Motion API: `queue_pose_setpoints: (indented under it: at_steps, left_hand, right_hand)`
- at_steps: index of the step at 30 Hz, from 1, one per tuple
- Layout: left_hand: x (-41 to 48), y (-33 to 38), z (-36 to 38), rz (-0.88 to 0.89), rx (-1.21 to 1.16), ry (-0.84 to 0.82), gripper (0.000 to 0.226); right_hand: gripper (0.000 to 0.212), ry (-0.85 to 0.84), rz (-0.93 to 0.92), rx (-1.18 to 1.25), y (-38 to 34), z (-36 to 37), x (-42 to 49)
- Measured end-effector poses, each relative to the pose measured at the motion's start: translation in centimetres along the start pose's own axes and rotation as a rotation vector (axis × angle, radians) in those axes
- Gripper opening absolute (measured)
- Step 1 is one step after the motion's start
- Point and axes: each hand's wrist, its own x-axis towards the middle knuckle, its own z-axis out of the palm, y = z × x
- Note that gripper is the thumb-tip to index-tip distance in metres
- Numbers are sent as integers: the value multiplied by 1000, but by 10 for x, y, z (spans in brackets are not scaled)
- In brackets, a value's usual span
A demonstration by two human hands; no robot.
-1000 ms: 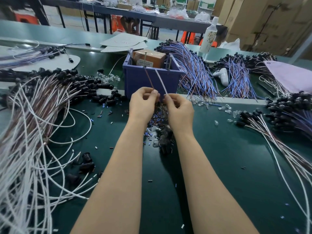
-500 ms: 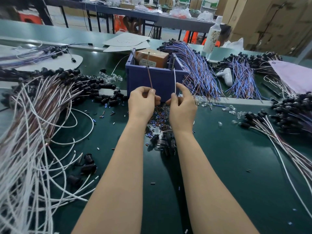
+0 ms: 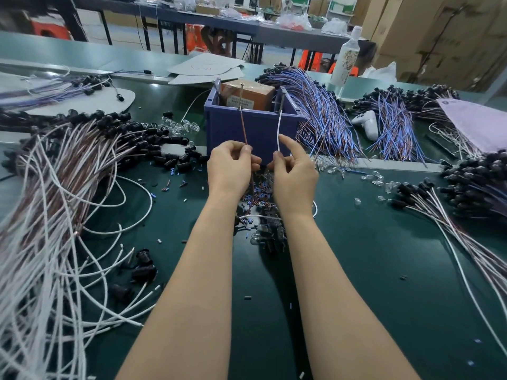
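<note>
My left hand [image 3: 230, 167] pinches a thin brown wire [image 3: 242, 119] that stands upright in front of the blue bin [image 3: 233, 127]. My right hand [image 3: 295, 172] pinches a thin white wire [image 3: 279, 127], also upright, with the index finger raised beside it. The two wires stand a little apart. Below and between my hands lies a heap of small blue and brown sleeve pieces [image 3: 259, 193] and some black sockets with a clear bulb [image 3: 267, 233] on the green mat.
A big bundle of white and brown wires with black sockets [image 3: 68, 174] fills the left. Blue and brown wire bundles [image 3: 321, 113] lie right of the bin, more socketed wires [image 3: 452, 204] at the right. Clear bulbs [image 3: 375, 179], a bottle [image 3: 347, 56] and a brown box [image 3: 252, 96] in the bin.
Both hands have drawn apart, separating the brown and white wires. The wires now stand straighter, and the right index finger has lifted off.
</note>
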Motion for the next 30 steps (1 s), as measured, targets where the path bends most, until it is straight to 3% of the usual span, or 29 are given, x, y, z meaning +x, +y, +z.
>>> queue_pose_setpoints:
  at_steps: [20,23,27,30]
  left_hand:
    - [4,4,-1,-5,31,-24,14]
    - [2,8,-2,-28,98,-139,12]
    - [-4,16,-6,-8,463,-428,20]
    - [-5,26,-11,17,476,-378,20]
  right_hand:
    - [34,-23,-41,-27,1,-2,-1]
    - [36,51,-4,-27,2,-4,1]
    - [44,239,148,-11,6,-22,9]
    - [34,267,98,-76,-2,-37,8]
